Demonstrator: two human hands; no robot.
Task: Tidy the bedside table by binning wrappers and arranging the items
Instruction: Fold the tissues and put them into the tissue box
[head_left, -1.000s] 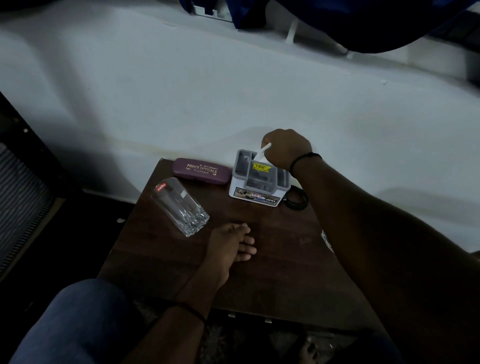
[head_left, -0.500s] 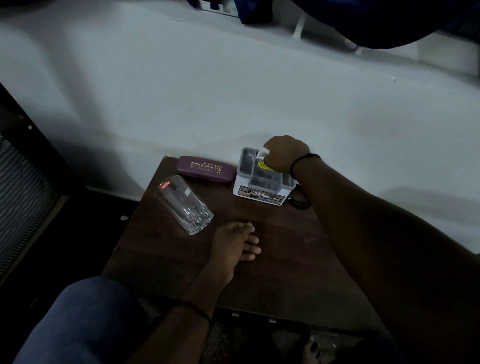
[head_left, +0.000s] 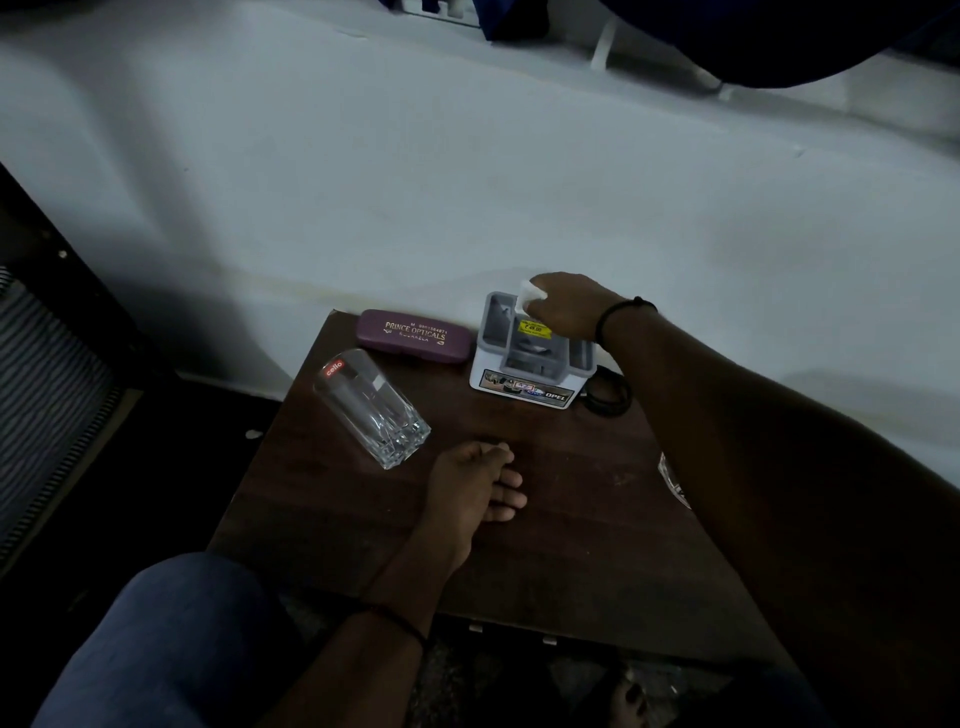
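Note:
A grey and white desk organiser (head_left: 527, 387) stands at the back of the dark wooden bedside table (head_left: 571, 519). My right hand (head_left: 566, 306) hovers over its back compartments and pinches a small white object (head_left: 529, 296), whose lower end dips into the organiser. My left hand (head_left: 475, 486) rests on the table top with fingers loosely curled, holding nothing. A clear drinking glass (head_left: 371, 408) stands at the left. A purple spectacle case (head_left: 413, 335) lies along the back edge.
A black ring-shaped band (head_left: 608, 397) lies just right of the organiser. A pale object (head_left: 672, 480) peeks out from under my right forearm at the table's right side. A white wall rises behind the table. My knee in blue cloth (head_left: 171, 634) is at the lower left.
My right hand has lowered the white object from above the organiser down into its back part. My left hand has stayed in place on the table.

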